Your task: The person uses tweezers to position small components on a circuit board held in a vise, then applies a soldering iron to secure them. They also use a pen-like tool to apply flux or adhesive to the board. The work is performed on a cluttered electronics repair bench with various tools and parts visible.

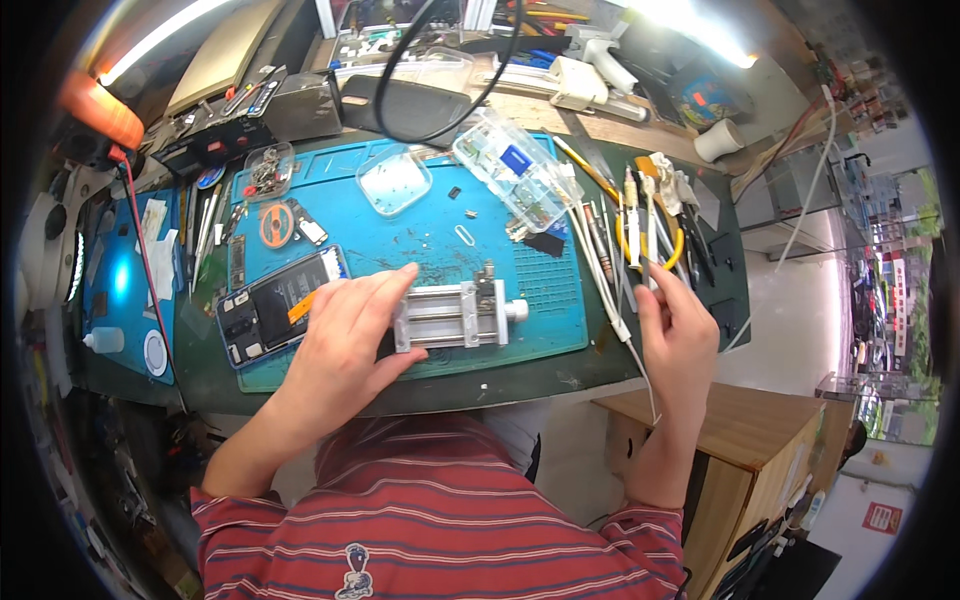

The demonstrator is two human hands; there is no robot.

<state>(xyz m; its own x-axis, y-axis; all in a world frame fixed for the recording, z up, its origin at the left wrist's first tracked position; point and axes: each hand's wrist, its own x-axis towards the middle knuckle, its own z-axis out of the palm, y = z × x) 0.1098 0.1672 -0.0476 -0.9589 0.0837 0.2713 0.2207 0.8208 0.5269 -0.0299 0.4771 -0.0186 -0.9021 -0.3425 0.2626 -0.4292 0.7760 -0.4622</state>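
A small silver clamping fixture (452, 315) with guide rods and a white knob at its right end lies on the blue work mat (400, 240). My left hand (345, 330) is closed on its left end, with the thumb at the near side and fingers at the far side. To its left lies an opened phone (265, 312), its dark battery and an orange strip showing, partly hidden by my left hand. Over the tools at the right, my right hand (682, 325) pinches a thin dark tool (645, 272); its exact kind is unclear.
A clear lidless box (394, 183) and a compartment box (512, 170) sit at the mat's far side. Yellow-handled pliers (678, 250), pens and a white cable (597, 275) crowd the right. A black cable loop (385, 85) hangs above. A wooden cabinet (725, 420) stands lower right.
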